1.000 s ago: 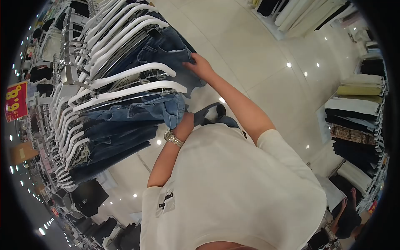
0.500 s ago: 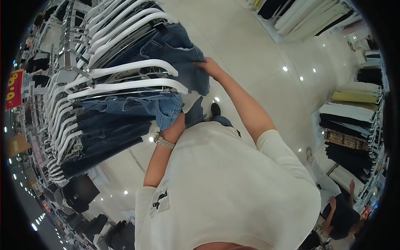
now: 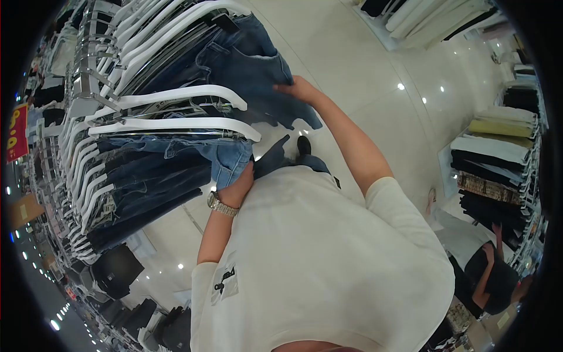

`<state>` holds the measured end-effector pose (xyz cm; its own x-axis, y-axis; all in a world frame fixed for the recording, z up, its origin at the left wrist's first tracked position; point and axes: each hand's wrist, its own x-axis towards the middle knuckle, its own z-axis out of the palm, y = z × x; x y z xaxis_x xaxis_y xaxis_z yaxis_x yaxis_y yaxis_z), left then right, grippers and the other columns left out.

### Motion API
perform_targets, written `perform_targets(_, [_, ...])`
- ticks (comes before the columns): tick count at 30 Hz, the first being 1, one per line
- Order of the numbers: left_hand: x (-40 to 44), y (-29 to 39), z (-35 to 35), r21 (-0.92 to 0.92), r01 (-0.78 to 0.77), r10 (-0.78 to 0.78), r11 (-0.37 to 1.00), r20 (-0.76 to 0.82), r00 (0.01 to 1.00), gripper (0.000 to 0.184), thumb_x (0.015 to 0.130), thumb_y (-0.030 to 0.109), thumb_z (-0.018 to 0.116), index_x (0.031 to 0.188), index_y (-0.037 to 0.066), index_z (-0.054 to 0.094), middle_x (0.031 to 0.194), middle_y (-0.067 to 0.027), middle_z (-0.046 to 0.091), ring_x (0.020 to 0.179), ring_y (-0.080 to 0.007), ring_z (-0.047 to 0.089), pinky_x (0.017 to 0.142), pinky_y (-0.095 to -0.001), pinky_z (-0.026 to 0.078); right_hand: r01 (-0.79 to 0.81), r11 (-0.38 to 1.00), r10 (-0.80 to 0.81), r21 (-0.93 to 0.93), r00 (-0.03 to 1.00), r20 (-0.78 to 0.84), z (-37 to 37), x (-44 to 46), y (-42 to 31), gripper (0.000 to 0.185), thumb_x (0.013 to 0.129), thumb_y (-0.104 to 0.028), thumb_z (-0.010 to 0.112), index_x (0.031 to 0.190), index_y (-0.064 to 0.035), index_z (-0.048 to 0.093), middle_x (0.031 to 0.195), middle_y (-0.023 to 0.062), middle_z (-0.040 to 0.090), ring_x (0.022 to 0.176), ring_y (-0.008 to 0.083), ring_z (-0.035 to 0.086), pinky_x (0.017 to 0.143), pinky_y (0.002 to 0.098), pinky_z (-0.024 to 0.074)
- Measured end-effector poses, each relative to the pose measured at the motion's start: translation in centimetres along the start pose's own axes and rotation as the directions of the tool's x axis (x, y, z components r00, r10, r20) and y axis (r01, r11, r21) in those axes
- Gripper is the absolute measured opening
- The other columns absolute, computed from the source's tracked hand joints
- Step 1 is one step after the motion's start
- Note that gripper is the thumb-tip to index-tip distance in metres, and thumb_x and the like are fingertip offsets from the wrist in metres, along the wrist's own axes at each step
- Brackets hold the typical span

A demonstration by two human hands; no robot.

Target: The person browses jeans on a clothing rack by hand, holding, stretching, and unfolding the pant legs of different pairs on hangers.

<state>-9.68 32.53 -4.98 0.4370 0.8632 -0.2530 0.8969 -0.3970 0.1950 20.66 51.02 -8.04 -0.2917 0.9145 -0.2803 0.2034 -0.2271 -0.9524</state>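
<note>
Dark blue jeans (image 3: 243,67) hang from the rail, and my right hand (image 3: 300,91) grips their outer edge, fingers closed on the cloth. Lower down, my left hand (image 3: 237,189), with a metal watch (image 3: 220,204) at its wrist, is against lighter blue jeans (image 3: 231,158). The denim hides most of its fingers, so I cannot tell whether they are closed. Between the two pairs, a white hanger (image 3: 187,124) and another white hanger (image 3: 182,95) stick out, with a gap beside them.
A metal rail (image 3: 82,88) carries several white hangers with more jeans (image 3: 158,176). To the right, folded garments (image 3: 489,155) hang on another rack. Another person (image 3: 489,267) stands at the lower right. A red sign (image 3: 17,134) is at far left, above shiny floor tiles (image 3: 375,111).
My right hand has shifted slightly right, and the lower part of the dark blue jeans has swung outward with it. My left hand has moved a little left and down.
</note>
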Motion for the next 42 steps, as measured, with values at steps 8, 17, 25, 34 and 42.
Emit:
perform_targets(8, [1.5, 1.4, -0.4, -0.088, -0.111, 0.112, 0.990, 0.010, 0.994, 0.021, 0.083, 0.020, 0.068, 0.086, -0.001, 0.069, 0.088, -0.0221, 0.068, 0.087, -0.0378, 0.067, 0.080, -0.0461, 0.052, -0.067, 0.924, 0.079, -0.377, 0.997, 0.017, 4.0, -3.6, 5.4, 0.037, 0.081, -0.033, 0.072, 0.105, -0.0049, 0.072, 0.095, 0.0178, 0.072, 0.089, 0.0296, 0.068, 0.081, 0.0387, 0.0521])
perform_targets(17, [5.3, 3.3, -1.3, -0.236, -0.017, 0.025, 0.972, 0.029, 0.999, 0.034, 0.085, 0.030, 0.066, 0.087, -0.003, 0.071, 0.086, -0.0255, 0.069, 0.084, -0.0391, 0.068, 0.077, -0.0471, 0.053, -0.128, 0.950, 0.135, -0.283, 0.991, 0.005, 4.1, -6.4, 12.9, 0.037, 0.082, -0.029, 0.070, 0.106, 0.0001, 0.071, 0.093, 0.0145, 0.073, 0.084, 0.0247, 0.068, 0.080, 0.0367, 0.0517])
perform_targets(25, [8.3, -2.4, 12.5, -0.276, 0.169, -0.222, 0.946, -0.175, 0.959, 0.044, 0.085, 0.018, 0.058, 0.126, 0.000, 0.058, 0.126, -0.0263, 0.059, 0.122, -0.0398, 0.053, 0.105, -0.0436, 0.040, -0.279, 0.925, 0.263, -0.257, 0.960, -0.095, 5.9, -11.3, 13.5, 0.039, 0.082, -0.025, 0.064, 0.107, 0.0037, 0.068, 0.092, 0.0149, 0.072, 0.083, 0.0237, 0.068, 0.079, 0.0356, 0.0522])
perform_targets(34, [7.3, 1.3, 11.4, -0.794, 0.346, -0.355, 0.499, 0.177, 0.918, 0.054, 0.086, 0.021, 0.053, 0.135, -0.002, 0.049, 0.138, -0.0253, 0.052, 0.127, -0.0359, 0.052, 0.106, -0.0385, 0.040, -0.381, 0.922, 0.377, 0.072, 0.924, 0.066, 3.9, -14.3, 9.3, 0.030, 0.084, -0.022, 0.058, 0.096, 0.0032, 0.067, 0.087, 0.0077, 0.067, 0.084, 0.0172, 0.063, 0.077, 0.0276, 0.0484])
perform_targets(42, [8.2, 9.6, 13.3, -0.949, 0.315, -0.195, 0.010, 0.307, 0.932, 0.051, 0.092, 0.023, 0.053, 0.140, 0.005, 0.047, 0.128, -0.0079, 0.058, 0.108, -0.0160, 0.057, 0.090, -0.0326, 0.047, -0.418, 0.528, 0.272, 0.739, 0.908, 0.319, -0.9, -20.3, -0.2, 0.043, 0.079, -0.018, 0.054, 0.113, 0.0086, 0.057, 0.105, 0.0165, 0.066, 0.093, 0.0276, 0.067, 0.088, 0.0409, 0.0552])
